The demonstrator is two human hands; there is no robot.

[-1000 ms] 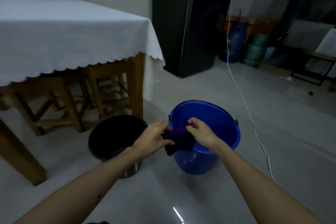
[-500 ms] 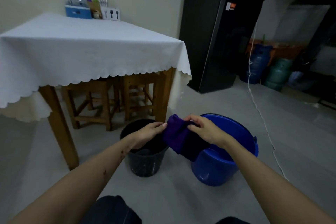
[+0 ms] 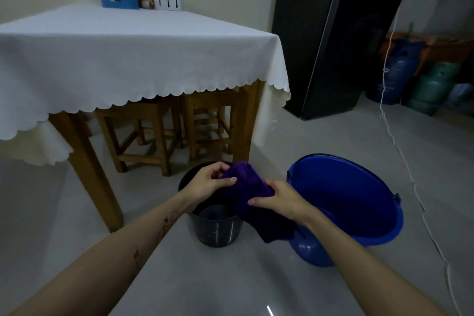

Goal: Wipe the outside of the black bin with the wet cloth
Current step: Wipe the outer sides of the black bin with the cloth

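Right now both hands hold the purple cloth (image 3: 252,202) in the air above the black bin (image 3: 217,228), which stands on the grey floor (image 3: 230,285) beside a table leg (image 3: 89,174), with the blue bucket (image 3: 359,202) just to its right. The left hand (image 3: 205,185) pinches the upper end of the cloth, thumb laid over the fold and fingers curled behind it; the right hand (image 3: 278,200) closes around the middle, fingers wrapped under, and the lower part hangs loose past the bin's rim.

Judging by how it sags and drapes, the cloth is soft and limp, and, being wet, probably a little heavy and apt to drip. It would likely wipe best bunched into a pad in one palm rather than dangling.

The bin looks like thin, light plastic with a speckled, dirty wall. It seems likely to slide or tip on the glossy floor under sideways pressure, so the free hand would do well to grip the rim while the cloth runs round the outside
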